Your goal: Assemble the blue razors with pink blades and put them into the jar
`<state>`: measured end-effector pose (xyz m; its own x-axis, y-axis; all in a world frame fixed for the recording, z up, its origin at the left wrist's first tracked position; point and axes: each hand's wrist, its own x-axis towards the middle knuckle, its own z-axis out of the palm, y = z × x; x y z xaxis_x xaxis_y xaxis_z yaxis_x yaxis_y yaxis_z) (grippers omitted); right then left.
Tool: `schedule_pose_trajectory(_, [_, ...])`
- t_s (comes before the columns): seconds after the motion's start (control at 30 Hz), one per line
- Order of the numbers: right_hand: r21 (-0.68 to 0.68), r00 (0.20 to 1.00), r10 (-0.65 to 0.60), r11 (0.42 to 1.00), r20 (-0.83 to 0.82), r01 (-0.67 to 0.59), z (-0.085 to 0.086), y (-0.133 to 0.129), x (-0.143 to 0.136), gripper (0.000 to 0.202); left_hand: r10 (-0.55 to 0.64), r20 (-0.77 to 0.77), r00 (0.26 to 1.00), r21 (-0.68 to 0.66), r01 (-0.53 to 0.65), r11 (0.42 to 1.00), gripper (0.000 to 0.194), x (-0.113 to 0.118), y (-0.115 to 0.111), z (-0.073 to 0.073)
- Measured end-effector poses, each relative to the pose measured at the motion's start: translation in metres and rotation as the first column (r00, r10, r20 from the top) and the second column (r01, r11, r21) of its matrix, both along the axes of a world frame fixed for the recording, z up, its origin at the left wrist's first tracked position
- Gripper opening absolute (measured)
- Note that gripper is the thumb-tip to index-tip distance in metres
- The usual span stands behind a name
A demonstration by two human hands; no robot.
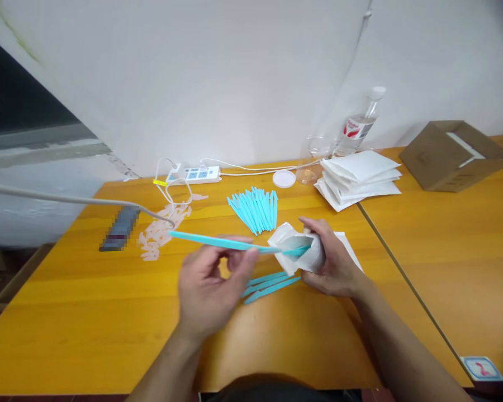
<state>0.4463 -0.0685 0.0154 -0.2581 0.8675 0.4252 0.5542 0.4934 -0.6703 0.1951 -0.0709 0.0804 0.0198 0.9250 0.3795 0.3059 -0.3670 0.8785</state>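
Note:
Between the thumb and fingers of my left hand (213,287) is a long, thin turquoise plastic stick (209,240) with a pointed end. Its tip reaches the mouth of a white paper bag (314,254). My right hand (333,262) is wrapped round that bag and squeezes its mouth open towards the left. Some turquoise shows inside the bag; how many pieces are in there I cannot tell. Several like sticks (270,286) lie on the table below the bag. A fanned pile of more turquoise sticks (255,209) lies farther back.
Behind on the right are stacked white bags (356,176), a water bottle (358,125), a clear jar (312,162) and a cardboard box (452,156). A round white lid (284,178) and power strip (201,175) sit near the wall. Pale pink pieces (163,229) and a blurred phone-like object (119,229) lie left.

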Motion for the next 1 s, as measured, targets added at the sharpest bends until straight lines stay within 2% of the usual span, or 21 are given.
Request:
schedule_pose_trajectory(0.1, [0.010, 1.000, -0.001, 1.000, -0.017, 0.001, 0.002, -0.001, -0.002, 0.099, -0.121, -0.163, 0.979, 0.074, 0.135, 0.988, 0.011, 0.033, 0.003, 0.004])
schedule_pose_trajectory(0.17, [0.004, 0.999, -0.015, 1.000, -0.040, 0.015, 0.002, -0.001, -0.001, 0.099, -0.186, -0.243, 0.952, 0.061, 0.206, 0.977, 0.023, 0.040, 0.009, 0.005])
schedule_pose_trajectory(0.27, [-0.017, 0.995, -0.040, 0.999, -0.094, 0.038, 0.000, -0.002, 0.001, 0.100, -0.120, -0.216, 0.969, 0.055, 0.135, 0.989, 0.045, 0.023, 0.016, 0.001])
schedule_pose_trajectory(0.33, [-0.034, 0.990, -0.049, 0.998, -0.134, 0.045, -0.001, -0.002, 0.003, 0.101, -0.116, -0.232, 0.966, 0.002, 0.120, 0.993, 0.032, 0.003, 0.018, -0.010])
schedule_pose_trajectory(0.37, [-0.039, 0.988, -0.053, 0.998, -0.144, 0.048, -0.001, -0.002, 0.003, 0.101, -0.179, -0.282, 0.943, -0.064, 0.168, 0.984, 0.021, -0.005, 0.019, -0.018])
schedule_pose_trajectory(0.4, [-0.037, 0.988, -0.056, 0.998, -0.143, 0.051, -0.001, -0.001, 0.004, 0.101, -0.264, -0.348, 0.899, -0.148, 0.225, 0.963, 0.013, -0.011, 0.019, -0.026])
schedule_pose_trajectory(0.47, [-0.025, 0.993, -0.059, 0.998, -0.102, 0.057, -0.001, -0.001, 0.004, 0.101, -0.428, -0.490, 0.760, -0.318, 0.301, 0.899, 0.014, -0.015, 0.019, -0.044])
schedule_pose_trajectory(0.53, [-0.020, 0.998, -0.054, 0.998, -0.034, 0.054, -0.001, 0.000, 0.004, 0.102, -0.517, -0.609, 0.602, -0.423, 0.305, 0.853, 0.017, -0.011, 0.020, -0.057])
schedule_pose_trajectory(0.63, [-0.030, 0.998, -0.036, 0.999, 0.047, 0.038, -0.002, 0.001, 0.006, 0.100, -0.513, -0.744, 0.428, -0.443, 0.259, 0.858, 0.019, 0.000, 0.025, -0.063])
schedule_pose_trajectory(0.73, [-0.037, 0.994, -0.037, 0.998, 0.098, 0.041, -0.005, 0.003, 0.009, 0.098, -0.437, -0.833, 0.339, -0.378, 0.227, 0.897, 0.021, 0.006, 0.032, -0.060])
schedule_pose_trajectory(0.8, [-0.047, 0.991, -0.036, 0.998, 0.129, 0.042, -0.008, 0.005, 0.011, 0.097, -0.413, -0.850, 0.326, -0.356, 0.222, 0.908, 0.021, 0.009, 0.035, -0.060])
schedule_pose_trajectory(0.9, [-0.065, 0.989, -0.012, 0.998, 0.150, 0.022, -0.013, 0.008, 0.012, 0.096, -0.451, -0.815, 0.364, -0.396, 0.219, 0.892, 0.017, 0.006, 0.039, -0.062])
schedule_pose_trajectory(0.97, [-0.078, 0.989, -0.005, 0.997, 0.150, 0.017, -0.015, 0.008, 0.012, 0.096, -0.475, -0.744, 0.469, -0.434, 0.202, 0.878, 0.014, -0.004, 0.041, -0.061])
schedule_pose_trajectory(1.0, [-0.084, 0.989, -0.006, 0.996, 0.148, 0.019, -0.016, 0.008, 0.012, 0.096, -0.466, -0.679, 0.567, -0.446, 0.187, 0.876, 0.014, -0.011, 0.041, -0.059])
